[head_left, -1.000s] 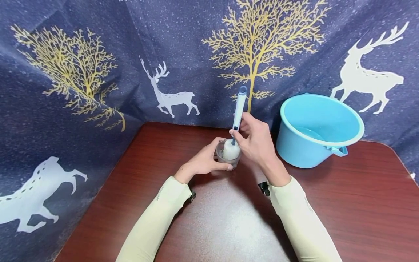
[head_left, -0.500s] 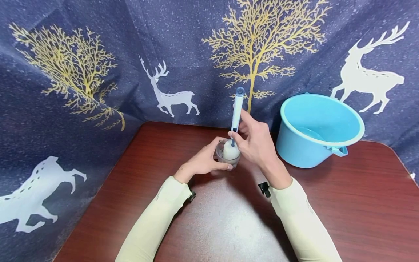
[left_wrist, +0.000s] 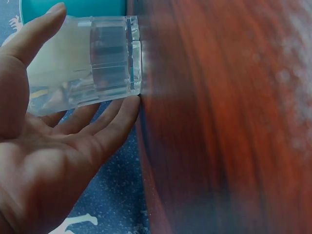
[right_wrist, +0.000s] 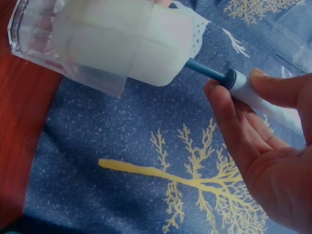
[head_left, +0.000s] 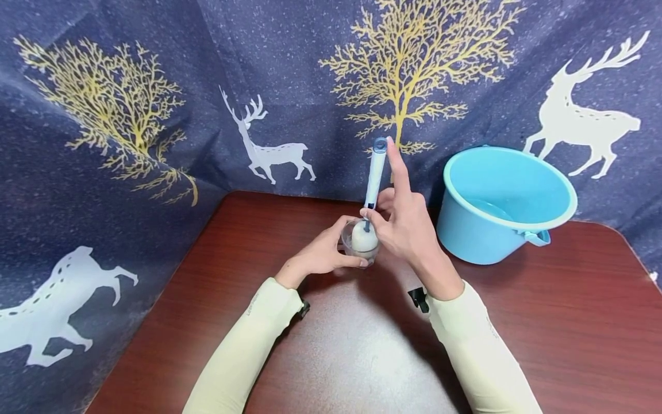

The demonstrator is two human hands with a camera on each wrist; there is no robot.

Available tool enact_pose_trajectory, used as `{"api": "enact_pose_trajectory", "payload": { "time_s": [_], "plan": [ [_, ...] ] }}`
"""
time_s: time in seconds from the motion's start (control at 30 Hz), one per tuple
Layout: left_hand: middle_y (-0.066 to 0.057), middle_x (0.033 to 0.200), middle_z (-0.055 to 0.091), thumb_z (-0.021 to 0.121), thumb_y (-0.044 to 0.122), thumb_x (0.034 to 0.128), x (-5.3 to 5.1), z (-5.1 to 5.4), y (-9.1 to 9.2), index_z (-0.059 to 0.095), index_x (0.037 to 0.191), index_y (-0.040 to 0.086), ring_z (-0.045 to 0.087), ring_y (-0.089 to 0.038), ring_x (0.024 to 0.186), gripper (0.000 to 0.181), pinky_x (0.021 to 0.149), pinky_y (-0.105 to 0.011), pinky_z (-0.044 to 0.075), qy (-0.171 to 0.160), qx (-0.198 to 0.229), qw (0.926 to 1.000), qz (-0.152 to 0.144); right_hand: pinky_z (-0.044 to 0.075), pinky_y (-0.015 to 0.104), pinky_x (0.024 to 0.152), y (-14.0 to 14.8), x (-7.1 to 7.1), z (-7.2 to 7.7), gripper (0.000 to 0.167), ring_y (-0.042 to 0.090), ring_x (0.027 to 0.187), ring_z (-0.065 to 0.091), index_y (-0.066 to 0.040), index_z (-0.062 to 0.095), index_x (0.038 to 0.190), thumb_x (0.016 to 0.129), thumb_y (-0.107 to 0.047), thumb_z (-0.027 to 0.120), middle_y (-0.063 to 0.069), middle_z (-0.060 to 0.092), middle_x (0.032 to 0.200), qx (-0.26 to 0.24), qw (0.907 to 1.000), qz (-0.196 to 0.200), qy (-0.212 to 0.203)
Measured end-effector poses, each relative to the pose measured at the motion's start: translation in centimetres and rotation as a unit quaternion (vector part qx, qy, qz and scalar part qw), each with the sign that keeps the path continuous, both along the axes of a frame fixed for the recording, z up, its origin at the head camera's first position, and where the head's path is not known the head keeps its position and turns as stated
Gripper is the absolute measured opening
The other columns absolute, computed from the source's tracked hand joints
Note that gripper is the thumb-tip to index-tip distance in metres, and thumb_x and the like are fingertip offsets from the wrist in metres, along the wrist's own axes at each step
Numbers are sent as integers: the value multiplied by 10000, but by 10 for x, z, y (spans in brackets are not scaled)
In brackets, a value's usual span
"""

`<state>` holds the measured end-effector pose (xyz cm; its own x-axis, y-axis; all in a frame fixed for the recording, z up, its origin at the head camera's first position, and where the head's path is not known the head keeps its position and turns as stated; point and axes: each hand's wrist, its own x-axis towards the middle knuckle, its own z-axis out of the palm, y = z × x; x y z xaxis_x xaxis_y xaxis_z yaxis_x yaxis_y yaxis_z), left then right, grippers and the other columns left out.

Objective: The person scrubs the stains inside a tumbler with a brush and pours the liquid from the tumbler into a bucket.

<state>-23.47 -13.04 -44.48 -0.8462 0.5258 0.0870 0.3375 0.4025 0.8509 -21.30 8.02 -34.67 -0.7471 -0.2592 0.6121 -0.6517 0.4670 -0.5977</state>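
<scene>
From my end I am seeing a creased, dark blue cloth [head_left: 289, 52] hanging behind everything, its print showing gold branching trees [right_wrist: 141, 169] and pale deer [head_left: 581, 126]. In front, a glossy red-brown bench [head_left: 320, 345] with streaky grain is catching a white glare. Toward its back right, a light blue, round-rimmed bucket [head_left: 462, 230] is standing, with a paler patch low inside that I am not managing to identify. Cream sleeves [head_left: 240, 345] are covering both forearms, the left one bearing lettering [head_left: 252, 303] too small for me to read. The right hand [head_left: 408, 224] is pinching the lower handle of a brush [head_left: 376, 175] between thumb and fingers, its index finger pointing up beside the ringed top. The left hand [head_left: 323, 250] is gripping a clear, thick-based cup [left_wrist: 109, 56], thumb on one side and fingers on the other, near the bench's back edge. Inside the cup, the brush's smooth white sponge head [right_wrist: 168, 44] is sitting partly above the rim, while a slim blue rod [right_wrist: 204, 69] is joining it to the handle.
</scene>
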Motion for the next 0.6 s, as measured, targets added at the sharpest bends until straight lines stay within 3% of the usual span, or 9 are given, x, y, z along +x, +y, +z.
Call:
{"api": "enact_pose_trajectory", "payload": {
  "time_s": [0.17,0.47,0.53,0.6],
  "plan": [
    [-52,1369,603,932,226,848,-1,-1,0,409,1490,188,582,-182,1265,829,1048,-367,538,-25,18,10000,-3,518,353,620,0,0,1,1147,121,669,709,-294,50,1704,903,-14,822,29,727,791,-14,10000,43,26],
    [-47,1382,583,920,213,860,-2,-1,-1,401,1496,193,573,-178,1274,822,1041,-356,547,-106,75,9999,-60,538,401,704,-2,2,1,991,196,726,739,-240,182,1630,902,25,800,66,718,804,-47,9998,14,-189],
    [-46,1378,586,917,204,862,-2,-1,0,403,1493,191,576,-174,1270,814,1040,-345,547,-97,74,9999,-66,537,396,693,-2,2,1,923,199,743,743,-199,241,1603,903,23,800,74,725,818,-103,9996,35,-243],
    [-46,1370,591,917,195,862,-1,-2,0,405,1488,188,581,-171,1263,809,1038,-337,547,-86,69,9999,-49,540,391,691,-3,2,0,747,200,766,753,-128,384,1506,904,18,801,74,736,838,-142,9995,42,-294]
  ]
}}
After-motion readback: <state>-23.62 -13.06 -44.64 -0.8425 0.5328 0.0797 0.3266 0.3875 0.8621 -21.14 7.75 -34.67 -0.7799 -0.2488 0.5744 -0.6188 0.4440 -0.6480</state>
